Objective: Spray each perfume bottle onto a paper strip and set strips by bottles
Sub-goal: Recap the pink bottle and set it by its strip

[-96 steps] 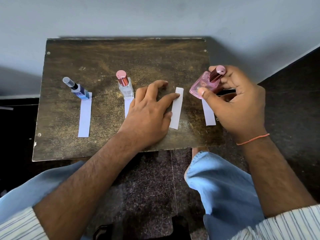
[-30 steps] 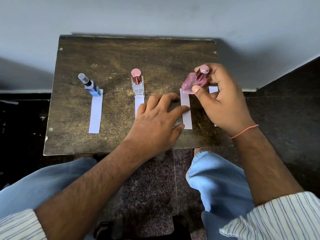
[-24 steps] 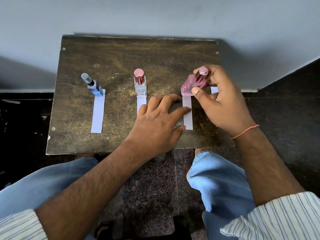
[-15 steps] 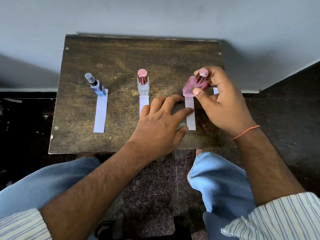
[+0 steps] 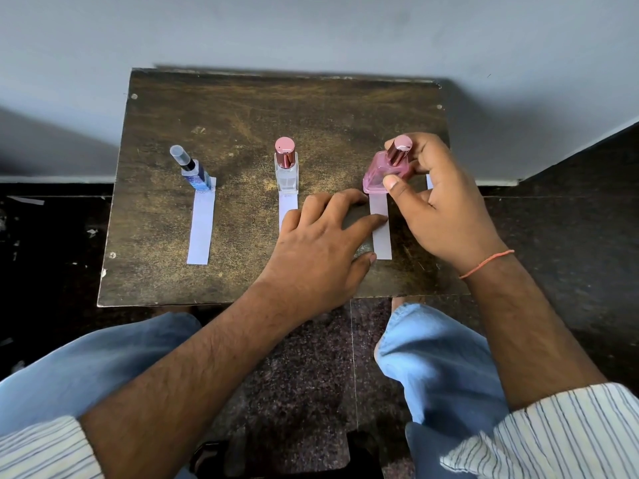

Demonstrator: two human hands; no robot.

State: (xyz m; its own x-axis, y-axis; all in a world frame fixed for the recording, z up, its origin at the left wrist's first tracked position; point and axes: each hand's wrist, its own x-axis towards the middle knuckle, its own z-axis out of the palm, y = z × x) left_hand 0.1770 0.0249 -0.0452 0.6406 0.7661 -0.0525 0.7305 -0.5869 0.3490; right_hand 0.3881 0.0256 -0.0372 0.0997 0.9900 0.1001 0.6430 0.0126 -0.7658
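Observation:
Three perfume bottles stand in a row on the small wooden table (image 5: 242,108). A blue bottle (image 5: 194,171) is at the left with a paper strip (image 5: 201,225) in front of it. A clear bottle with a pink cap (image 5: 286,167) is in the middle, its strip (image 5: 287,207) partly under my left hand (image 5: 321,243). My right hand (image 5: 439,205) grips the pink bottle (image 5: 382,172), whose base rests at the top end of a third strip (image 5: 380,229). My left fingertips press on that strip's left edge. A fourth strip (image 5: 429,181) peeks out behind my right hand.
The table stands against a grey wall (image 5: 311,29). Its front edge is just beyond my knees in blue jeans (image 5: 435,368). Dark stone floor (image 5: 570,236) lies on both sides, with small paper scraps on the left.
My right hand has brought the pink bottle leftward and down onto the top end of the strip held by my left hand. The camera view has shifted slightly.

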